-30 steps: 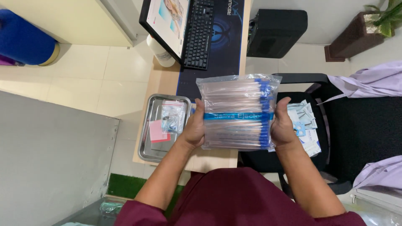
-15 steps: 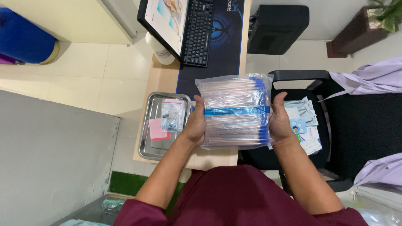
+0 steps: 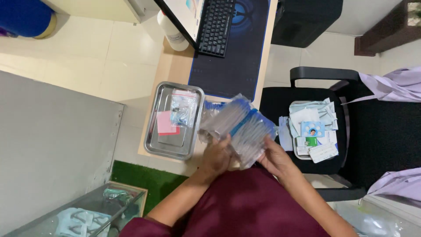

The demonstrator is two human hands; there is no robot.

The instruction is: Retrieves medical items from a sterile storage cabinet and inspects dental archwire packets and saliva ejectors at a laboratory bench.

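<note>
A clear plastic bag of thin tubes with blue tips (image 3: 239, 127), banded in blue, lies tilted low over the front edge of the wooden desk (image 3: 173, 72). My left hand (image 3: 218, 157) grips its near left end from below. My right hand (image 3: 274, 159) holds its near right side, fingers curled under the bag. The blue tips point away to the left, close to the steel tray (image 3: 154, 145).
The steel tray holds a small clear packet (image 3: 183, 109) and a pink card (image 3: 165, 124). Beyond it lie a keyboard (image 3: 217, 24) and a dark desk mat (image 3: 239, 57). To the right, a black chair (image 3: 351, 127) carries a tray of packets and cards (image 3: 312, 131). A glass case (image 3: 94, 210) sits lower left.
The bag has dropped from chest height toward the desk edge and turned from level to slanted. Both hands slid from its sides to its near end. The view has tipped downward.
</note>
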